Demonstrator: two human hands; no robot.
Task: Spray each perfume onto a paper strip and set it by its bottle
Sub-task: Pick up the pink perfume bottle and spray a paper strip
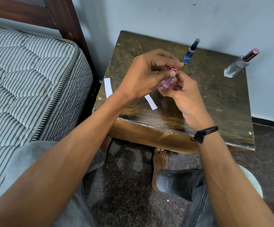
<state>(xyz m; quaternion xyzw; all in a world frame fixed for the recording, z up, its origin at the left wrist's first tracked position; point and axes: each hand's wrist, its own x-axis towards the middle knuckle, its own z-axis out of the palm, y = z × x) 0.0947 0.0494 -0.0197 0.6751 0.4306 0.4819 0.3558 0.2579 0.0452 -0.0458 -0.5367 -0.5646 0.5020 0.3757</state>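
Above the middle of the small wooden table (215,102), my right hand (184,94) grips a pink perfume bottle (166,84) by its body. My left hand (147,74) pinches the bottle's pink cap (173,68) at the top. One white paper strip (151,102) lies on the table just below the hands. Another white strip (108,87) lies at the table's left edge. A slim blue spray bottle (189,52) stands at the back. A clear bottle with a dark red cap (241,64) stands at the back right.
A striped mattress (26,82) on a dark wooden bed frame (64,17) presses close on the left. A pale wall (198,13) runs behind the table. My knees and a bare foot (160,163) are below the table's front edge, over a dark speckled floor.
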